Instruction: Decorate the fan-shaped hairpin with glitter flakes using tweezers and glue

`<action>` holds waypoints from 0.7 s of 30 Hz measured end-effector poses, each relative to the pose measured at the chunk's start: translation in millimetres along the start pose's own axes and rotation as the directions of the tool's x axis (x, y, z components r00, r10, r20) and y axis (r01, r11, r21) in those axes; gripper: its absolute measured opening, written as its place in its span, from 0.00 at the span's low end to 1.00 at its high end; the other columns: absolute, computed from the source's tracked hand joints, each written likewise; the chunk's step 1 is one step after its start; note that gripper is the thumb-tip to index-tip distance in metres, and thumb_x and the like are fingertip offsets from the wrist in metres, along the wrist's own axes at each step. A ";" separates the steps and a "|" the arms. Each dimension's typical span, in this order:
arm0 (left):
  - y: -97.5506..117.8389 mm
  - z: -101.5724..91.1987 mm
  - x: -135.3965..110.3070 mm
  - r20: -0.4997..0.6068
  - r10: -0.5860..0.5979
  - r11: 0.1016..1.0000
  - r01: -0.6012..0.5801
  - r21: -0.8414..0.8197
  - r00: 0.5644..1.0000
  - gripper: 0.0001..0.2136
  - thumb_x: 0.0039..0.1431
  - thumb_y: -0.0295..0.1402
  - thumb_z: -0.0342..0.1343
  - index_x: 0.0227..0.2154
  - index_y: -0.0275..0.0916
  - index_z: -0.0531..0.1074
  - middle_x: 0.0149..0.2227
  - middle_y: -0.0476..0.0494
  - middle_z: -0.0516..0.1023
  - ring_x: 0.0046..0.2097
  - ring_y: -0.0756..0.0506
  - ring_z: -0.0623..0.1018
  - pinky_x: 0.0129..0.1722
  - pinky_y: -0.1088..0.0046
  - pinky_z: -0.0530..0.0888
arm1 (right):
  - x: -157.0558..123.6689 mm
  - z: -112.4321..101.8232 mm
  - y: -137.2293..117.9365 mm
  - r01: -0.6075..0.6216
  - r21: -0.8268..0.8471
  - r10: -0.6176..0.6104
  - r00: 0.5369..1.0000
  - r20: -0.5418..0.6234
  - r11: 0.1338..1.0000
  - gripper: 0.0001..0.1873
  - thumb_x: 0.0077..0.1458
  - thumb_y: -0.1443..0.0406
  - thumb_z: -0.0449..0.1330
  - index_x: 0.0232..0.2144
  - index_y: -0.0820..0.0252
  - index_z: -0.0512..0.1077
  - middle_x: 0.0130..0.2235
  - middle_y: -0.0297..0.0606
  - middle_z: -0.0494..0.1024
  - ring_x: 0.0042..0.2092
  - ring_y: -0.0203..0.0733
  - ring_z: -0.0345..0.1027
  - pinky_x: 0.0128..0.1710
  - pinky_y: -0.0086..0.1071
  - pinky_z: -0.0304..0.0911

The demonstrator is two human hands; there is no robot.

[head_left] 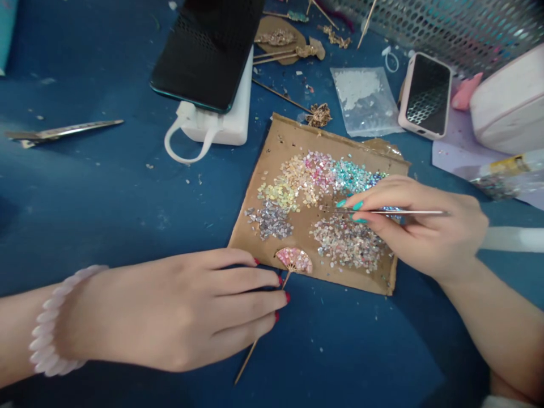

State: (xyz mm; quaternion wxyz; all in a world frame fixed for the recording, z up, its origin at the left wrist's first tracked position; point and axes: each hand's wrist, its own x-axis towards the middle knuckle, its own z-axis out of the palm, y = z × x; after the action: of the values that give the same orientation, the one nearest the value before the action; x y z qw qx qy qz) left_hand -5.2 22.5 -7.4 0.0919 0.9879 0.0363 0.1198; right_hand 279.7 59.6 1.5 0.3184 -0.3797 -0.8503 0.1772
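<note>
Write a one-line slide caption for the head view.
Left hand pins a fan-topped hairpin at the cardboard edge; right hand holds tweezers over sorted shell flakes.

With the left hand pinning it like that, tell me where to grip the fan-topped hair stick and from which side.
Grip the fan hair stick on the bare shaft end that juts out below the left hand, coming from the near side. The stem is thin and lies flat on the blue table, so a fingertip pinch probably suits it. The pink fan head looks delicate and rests on the cardboard edge.
</note>
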 end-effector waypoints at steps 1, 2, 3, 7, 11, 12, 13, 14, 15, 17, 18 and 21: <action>-0.2 0.0 0.0 -0.004 -0.003 1.000 0.003 0.000 1.000 0.17 0.65 0.30 0.38 0.46 0.44 0.72 0.52 0.54 0.73 0.52 0.46 0.70 0.48 0.68 0.72 | -0.3 -0.1 -1.3 0.006 0.022 -0.006 1.000 -0.001 1.000 0.11 0.46 0.73 0.63 0.32 0.54 0.73 0.32 0.32 0.79 0.34 0.39 0.73 0.36 0.35 0.68; -0.3 0.0 0.0 -0.006 -0.002 1.000 0.002 -0.002 1.000 0.17 0.65 0.30 0.38 0.46 0.44 0.72 0.51 0.54 0.73 0.52 0.46 0.71 0.48 0.68 0.72 | -0.5 -0.3 -3.4 0.017 0.051 -0.017 1.000 0.001 0.999 0.11 0.46 0.73 0.63 0.33 0.54 0.73 0.32 0.32 0.79 0.35 0.40 0.73 0.36 0.35 0.69; -0.2 0.0 0.1 -0.009 -0.004 1.000 0.004 -0.004 1.000 0.17 0.64 0.30 0.39 0.46 0.44 0.72 0.52 0.54 0.73 0.51 0.46 0.71 0.48 0.68 0.72 | -0.9 -0.8 -6.2 0.021 0.079 -0.022 1.000 0.007 0.997 0.12 0.46 0.74 0.63 0.33 0.54 0.73 0.32 0.32 0.79 0.35 0.40 0.73 0.36 0.36 0.69; 0.7 -0.4 0.5 -0.021 -0.006 1.000 0.006 0.005 1.000 0.17 0.64 0.30 0.39 0.46 0.44 0.72 0.52 0.54 0.73 0.51 0.46 0.71 0.49 0.68 0.72 | -4.1 -4.4 -21.6 0.019 0.174 -0.040 0.992 0.116 0.985 0.11 0.49 0.73 0.61 0.35 0.53 0.72 0.32 0.32 0.79 0.33 0.39 0.74 0.37 0.36 0.69; 0.6 0.0 0.4 -0.018 -0.008 1.000 0.008 0.009 1.000 0.17 0.65 0.30 0.39 0.46 0.45 0.72 0.51 0.54 0.73 0.52 0.46 0.70 0.49 0.68 0.72 | -8.6 -7.5 -35.7 0.015 0.180 -0.060 0.968 0.243 0.984 0.07 0.54 0.70 0.58 0.35 0.55 0.72 0.34 0.34 0.80 0.33 0.37 0.74 0.40 0.35 0.69; 0.3 0.2 0.4 -0.017 -0.004 1.000 0.005 0.010 1.000 0.17 0.65 0.30 0.39 0.46 0.45 0.72 0.51 0.54 0.73 0.52 0.46 0.70 0.49 0.68 0.72 | -9.2 -7.8 -38.3 0.033 0.173 -0.077 0.964 0.256 0.984 0.05 0.54 0.70 0.58 0.34 0.56 0.72 0.34 0.34 0.80 0.33 0.36 0.74 0.41 0.35 0.69; 0.1 0.3 0.4 -0.015 -0.004 1.000 0.004 0.010 1.000 0.17 0.65 0.30 0.38 0.47 0.45 0.72 0.51 0.54 0.73 0.52 0.46 0.70 0.49 0.68 0.72 | -9.6 -7.9 -40.6 0.053 0.162 -0.094 0.961 0.261 0.985 0.04 0.54 0.69 0.58 0.33 0.57 0.72 0.34 0.34 0.80 0.33 0.36 0.74 0.41 0.34 0.69; -0.1 0.3 0.4 -0.018 -0.002 1.000 0.003 0.007 1.000 0.17 0.65 0.29 0.38 0.47 0.45 0.71 0.50 0.53 0.73 0.52 0.46 0.70 0.50 0.68 0.72 | -9.9 -8.1 -42.4 0.076 0.148 -0.113 0.959 0.261 0.986 0.03 0.54 0.69 0.58 0.32 0.58 0.72 0.33 0.34 0.80 0.32 0.35 0.74 0.41 0.33 0.69; -0.1 0.3 0.4 -0.019 -0.002 1.000 0.002 0.001 1.000 0.18 0.65 0.29 0.37 0.47 0.44 0.71 0.50 0.53 0.73 0.52 0.46 0.70 0.50 0.68 0.72 | -10.3 -8.3 -43.7 0.103 0.133 -0.135 0.957 0.258 0.986 0.02 0.53 0.69 0.59 0.31 0.59 0.72 0.32 0.34 0.80 0.32 0.35 0.74 0.42 0.33 0.69; 0.2 0.3 0.0 -0.023 -0.003 1.000 0.003 -0.007 1.000 0.18 0.65 0.29 0.37 0.47 0.43 0.71 0.50 0.53 0.73 0.52 0.45 0.70 0.49 0.68 0.72 | -11.6 -9.3 -44.7 0.154 0.108 -0.178 0.946 0.272 0.982 0.02 0.51 0.70 0.61 0.31 0.61 0.72 0.33 0.35 0.80 0.32 0.35 0.75 0.44 0.33 0.69; 0.6 0.4 -0.4 -0.021 -0.004 1.000 0.004 -0.007 1.000 0.18 0.65 0.29 0.37 0.47 0.43 0.71 0.51 0.53 0.73 0.53 0.45 0.70 0.50 0.68 0.72 | -12.7 -10.0 -44.6 0.178 0.104 -0.201 0.934 0.296 0.979 0.04 0.51 0.71 0.61 0.32 0.61 0.72 0.35 0.35 0.80 0.34 0.36 0.75 0.44 0.34 0.69; 1.5 0.7 -1.9 -0.019 -0.004 1.000 0.004 -0.010 1.000 0.17 0.64 0.30 0.38 0.47 0.44 0.71 0.51 0.53 0.73 0.53 0.45 0.69 0.50 0.67 0.71 | -16.3 -11.2 -43.0 0.179 0.086 -0.198 0.912 0.360 0.980 0.09 0.51 0.72 0.60 0.37 0.60 0.72 0.39 0.35 0.80 0.37 0.38 0.75 0.46 0.37 0.69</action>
State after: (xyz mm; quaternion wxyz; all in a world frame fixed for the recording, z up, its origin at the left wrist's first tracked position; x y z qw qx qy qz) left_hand -6.8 20.8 -8.2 0.0968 0.9862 0.0384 0.1291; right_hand 272.7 20.0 26.4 0.1792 -0.2480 -0.9225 0.2352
